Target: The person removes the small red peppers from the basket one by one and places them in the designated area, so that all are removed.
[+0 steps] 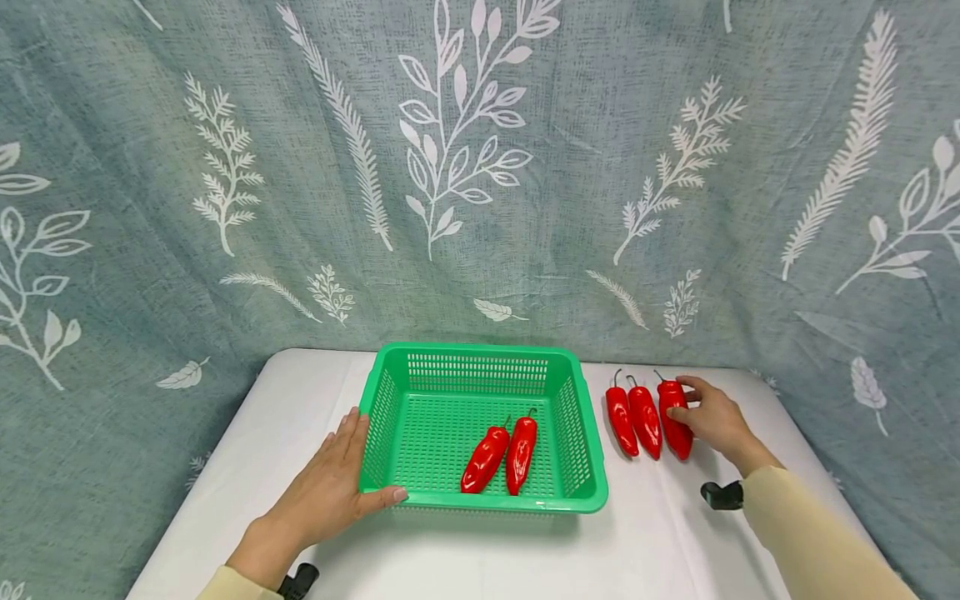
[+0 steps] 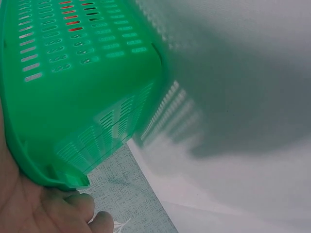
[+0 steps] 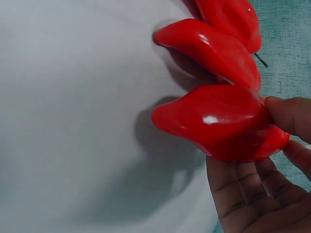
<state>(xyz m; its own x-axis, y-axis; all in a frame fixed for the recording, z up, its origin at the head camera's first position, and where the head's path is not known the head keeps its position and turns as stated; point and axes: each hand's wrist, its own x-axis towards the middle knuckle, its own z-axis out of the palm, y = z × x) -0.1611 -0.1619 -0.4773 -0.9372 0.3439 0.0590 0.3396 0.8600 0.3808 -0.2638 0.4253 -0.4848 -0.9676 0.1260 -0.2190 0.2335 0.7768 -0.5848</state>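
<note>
A green plastic basket with slotted walls holds two red peppers, one tilted and one more upright. My left hand rests against its left side, fingers straight, with the thumb over the front rim. The left wrist view shows the palm at the rim of the basket. To the right, my right hand pinches a red pepper near its stem end, between thumb and fingers. Just left of it lie two more red peppers, a nearer one and a farther one.
A white-covered table carries everything. Behind it hangs a grey-green curtain with white leaf prints, reaching round both sides. Small black devices are strapped at both wrists, the right one beside the cream sleeve.
</note>
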